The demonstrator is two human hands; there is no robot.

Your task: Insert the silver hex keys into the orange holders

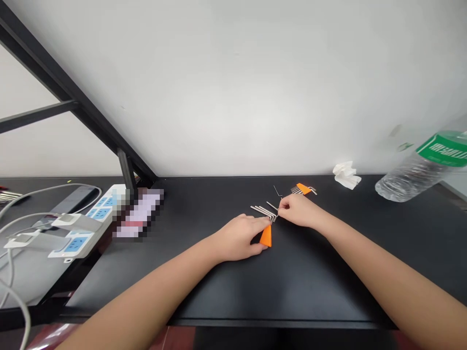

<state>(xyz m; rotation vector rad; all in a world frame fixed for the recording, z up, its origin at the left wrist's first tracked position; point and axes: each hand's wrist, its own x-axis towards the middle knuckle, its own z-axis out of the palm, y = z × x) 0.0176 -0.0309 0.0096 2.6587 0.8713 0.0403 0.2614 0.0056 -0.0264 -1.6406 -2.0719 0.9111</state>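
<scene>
My left hand point(239, 237) rests on the black table point(204, 282) and grips an orange hex-key holder point(266, 236) with several silver hex keys point(263, 211) fanning out of it to the upper left. My right hand point(298, 210) pinches one of those keys at the holder's top end. Just behind my right hand lies a second orange holder with hex keys point(304, 189), and a single small loose hex key point(278, 191) lies to its left.
A crumpled white tissue point(346, 175) and a tipped clear water bottle with a green label point(423, 167) lie at the back right. White power strips with cables point(78, 228) sit at the left beside a black frame post point(128, 175). A white wall stands behind the table.
</scene>
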